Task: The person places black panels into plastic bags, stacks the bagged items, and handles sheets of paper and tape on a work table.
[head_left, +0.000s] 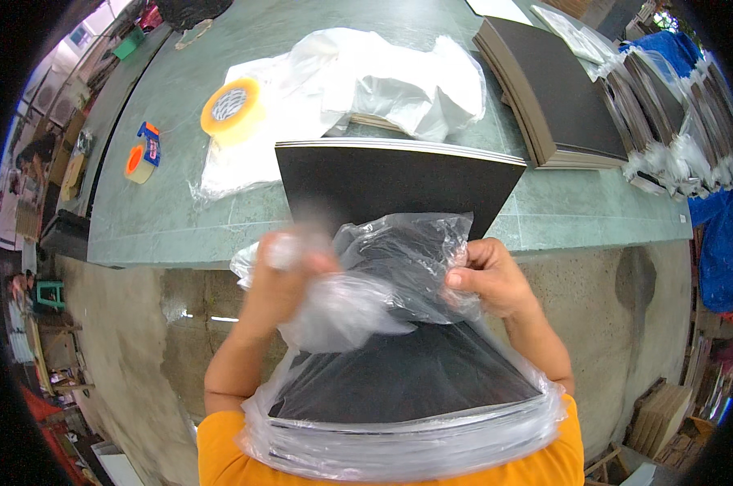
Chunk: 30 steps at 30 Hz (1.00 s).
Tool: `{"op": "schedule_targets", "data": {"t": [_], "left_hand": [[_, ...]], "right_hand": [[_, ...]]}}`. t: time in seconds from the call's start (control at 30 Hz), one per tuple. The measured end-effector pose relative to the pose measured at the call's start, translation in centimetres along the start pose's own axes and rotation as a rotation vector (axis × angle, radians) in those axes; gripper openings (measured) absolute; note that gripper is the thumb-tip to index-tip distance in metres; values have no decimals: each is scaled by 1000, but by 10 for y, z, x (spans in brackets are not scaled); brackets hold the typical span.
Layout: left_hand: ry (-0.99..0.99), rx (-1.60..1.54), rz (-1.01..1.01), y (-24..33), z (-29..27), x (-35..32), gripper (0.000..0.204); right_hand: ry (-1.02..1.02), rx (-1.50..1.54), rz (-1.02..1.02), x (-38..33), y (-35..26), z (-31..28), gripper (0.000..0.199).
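Note:
A clear plastic bag [415, 259] is stretched over a stack of black boards [391, 377] that leans against my body. My right hand [489, 277] pinches the loose plastic between thumb and fingers at the right side. My left hand [289, 267] is at the left of the bag, beside bunched plastic; motion smears its fingers, so its grip is unclear. Beyond both hands, more black boards with pale edges [403, 180] stand tilted at the table's near edge. Whether these boards belong to the bagged stack is hidden by the plastic.
The green table [577, 198] carries crumpled white plastic sheets [334, 73], a big roll of yellowish tape [230, 109] and a blue tape dispenser [147, 144]. At the right lie a stack of dark boards [553, 89] and several plastic-wrapped bundles [666, 105].

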<state>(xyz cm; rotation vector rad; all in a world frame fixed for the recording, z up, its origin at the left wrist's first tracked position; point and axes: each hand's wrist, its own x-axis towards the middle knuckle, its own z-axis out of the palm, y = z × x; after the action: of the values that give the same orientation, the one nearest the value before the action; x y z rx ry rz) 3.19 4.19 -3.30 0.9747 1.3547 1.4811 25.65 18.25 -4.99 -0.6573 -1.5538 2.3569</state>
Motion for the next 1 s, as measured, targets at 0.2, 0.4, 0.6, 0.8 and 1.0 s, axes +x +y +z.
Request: {"op": "schedule_targets", "data": {"t": [0.2, 0.4, 0.6, 0.8, 1.0], "left_hand": [[-167, 332, -79, -3, 39, 16, 18], [720, 736, 120, 5, -88, 14, 16], [-400, 604, 274, 36, 53, -1, 29], [-258, 194, 65, 49, 45, 8, 23], [-36, -9, -106, 38, 31, 20, 22]], "right_hand": [[121, 430, -169, 24, 14, 27, 13], [62, 450, -127, -2, 13, -20, 13], [35, -155, -628, 8, -20, 22, 19], [70, -510, -520, 11, -39, 36, 50], [-620, 141, 9, 23, 0, 21, 22]]}}
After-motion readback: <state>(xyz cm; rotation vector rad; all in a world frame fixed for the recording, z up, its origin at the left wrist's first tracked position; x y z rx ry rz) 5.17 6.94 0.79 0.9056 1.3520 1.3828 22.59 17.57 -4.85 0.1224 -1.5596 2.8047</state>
